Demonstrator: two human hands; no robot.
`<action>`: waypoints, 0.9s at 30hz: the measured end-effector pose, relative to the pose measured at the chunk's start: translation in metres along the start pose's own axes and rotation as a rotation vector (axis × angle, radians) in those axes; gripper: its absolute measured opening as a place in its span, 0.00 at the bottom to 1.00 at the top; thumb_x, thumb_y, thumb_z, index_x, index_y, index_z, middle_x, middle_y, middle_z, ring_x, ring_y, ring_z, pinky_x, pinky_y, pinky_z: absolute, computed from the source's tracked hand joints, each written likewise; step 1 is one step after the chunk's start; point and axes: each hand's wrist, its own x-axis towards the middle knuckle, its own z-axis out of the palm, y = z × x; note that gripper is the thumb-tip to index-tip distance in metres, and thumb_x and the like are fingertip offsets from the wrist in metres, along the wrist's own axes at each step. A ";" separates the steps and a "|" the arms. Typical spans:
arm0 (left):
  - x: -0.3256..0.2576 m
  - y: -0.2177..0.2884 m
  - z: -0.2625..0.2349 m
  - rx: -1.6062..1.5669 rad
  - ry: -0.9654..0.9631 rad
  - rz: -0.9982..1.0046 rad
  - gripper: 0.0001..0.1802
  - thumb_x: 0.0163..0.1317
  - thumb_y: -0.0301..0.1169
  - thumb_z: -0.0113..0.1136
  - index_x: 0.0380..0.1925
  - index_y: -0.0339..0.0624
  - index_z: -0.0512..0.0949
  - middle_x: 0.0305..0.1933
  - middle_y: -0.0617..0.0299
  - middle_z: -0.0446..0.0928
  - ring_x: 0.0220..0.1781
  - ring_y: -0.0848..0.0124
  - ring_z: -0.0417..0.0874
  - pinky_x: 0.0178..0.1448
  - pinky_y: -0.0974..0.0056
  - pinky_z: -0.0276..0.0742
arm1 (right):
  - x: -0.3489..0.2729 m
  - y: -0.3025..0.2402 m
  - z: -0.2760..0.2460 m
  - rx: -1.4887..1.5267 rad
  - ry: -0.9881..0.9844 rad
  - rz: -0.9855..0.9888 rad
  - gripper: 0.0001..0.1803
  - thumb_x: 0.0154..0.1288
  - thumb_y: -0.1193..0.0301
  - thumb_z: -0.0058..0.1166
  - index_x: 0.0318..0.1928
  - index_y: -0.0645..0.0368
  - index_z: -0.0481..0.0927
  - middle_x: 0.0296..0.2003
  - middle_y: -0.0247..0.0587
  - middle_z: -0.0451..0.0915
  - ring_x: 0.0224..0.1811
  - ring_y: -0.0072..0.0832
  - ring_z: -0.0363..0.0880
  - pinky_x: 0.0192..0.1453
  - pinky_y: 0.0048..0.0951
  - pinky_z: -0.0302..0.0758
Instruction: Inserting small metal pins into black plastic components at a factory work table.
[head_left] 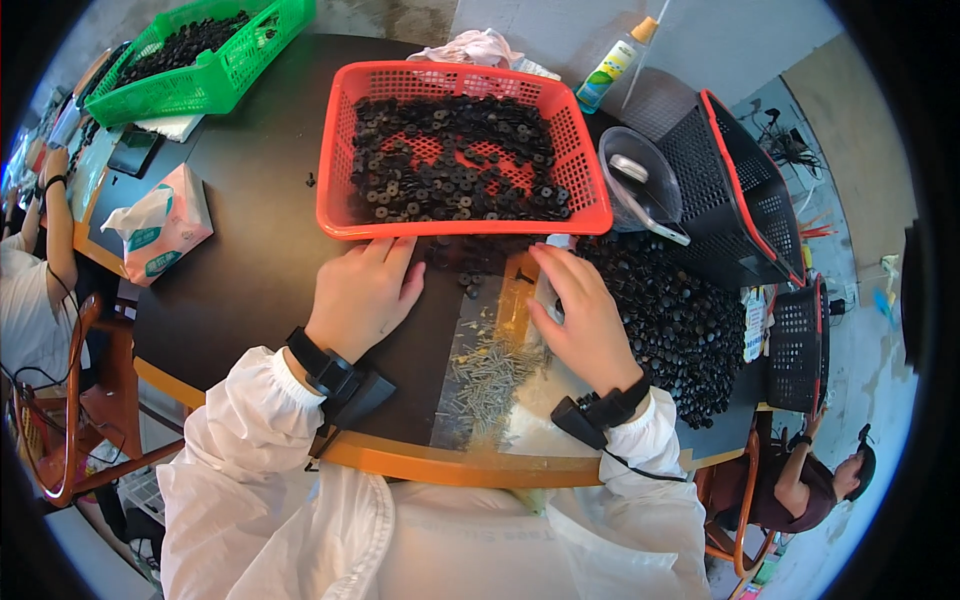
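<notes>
A red plastic basket (450, 232) stands in front of me, holding many black discs (460, 190) with centre holes. My left hand (362, 295) reaches its near rim on the left, fingers stretched out and thumb apart. On the right, my right hand (585, 315) has its fingertips beside the same rim, fingers extended and thumb spread. Neither hand visibly holds anything; some fingertips are partly hidden at the basket's edge. Between the hands, a few loose black discs (468, 283) lie near the basket. Closer to me is a pile of small metal screws or pins (490, 380).
A large heap of black round parts (660, 310) covers the table's right side. Beyond it are a clear tub (640, 185), black baskets (735, 190) and a bottle (615, 65). At left are a tissue pack (170, 228) and green basket (215, 80). People sit at both sides.
</notes>
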 end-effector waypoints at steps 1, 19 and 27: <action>-0.002 0.000 0.000 0.003 -0.034 -0.020 0.17 0.55 0.35 0.65 0.45 0.45 0.80 0.39 0.62 0.79 0.33 0.62 0.83 0.36 0.58 0.80 | 0.004 0.000 0.004 -0.002 -0.002 -0.002 0.26 0.56 0.74 0.60 0.57 0.64 0.74 0.54 0.48 0.74 0.56 0.45 0.73 0.61 0.38 0.71; 0.001 0.008 -0.006 -0.405 -0.035 0.301 0.11 0.48 0.31 0.72 0.32 0.51 0.81 0.30 0.68 0.73 0.30 0.67 0.77 0.33 0.63 0.76 | 0.019 -0.006 0.037 0.063 0.028 -0.048 0.17 0.52 0.71 0.66 0.44 0.57 0.80 0.40 0.40 0.76 0.45 0.40 0.74 0.50 0.37 0.73; 0.000 0.013 -0.002 -0.551 -0.153 0.400 0.09 0.50 0.32 0.70 0.33 0.50 0.83 0.32 0.68 0.73 0.34 0.66 0.76 0.36 0.62 0.76 | 0.015 -0.006 0.028 0.050 0.070 -0.063 0.13 0.52 0.72 0.66 0.40 0.56 0.82 0.40 0.38 0.78 0.44 0.38 0.76 0.48 0.36 0.74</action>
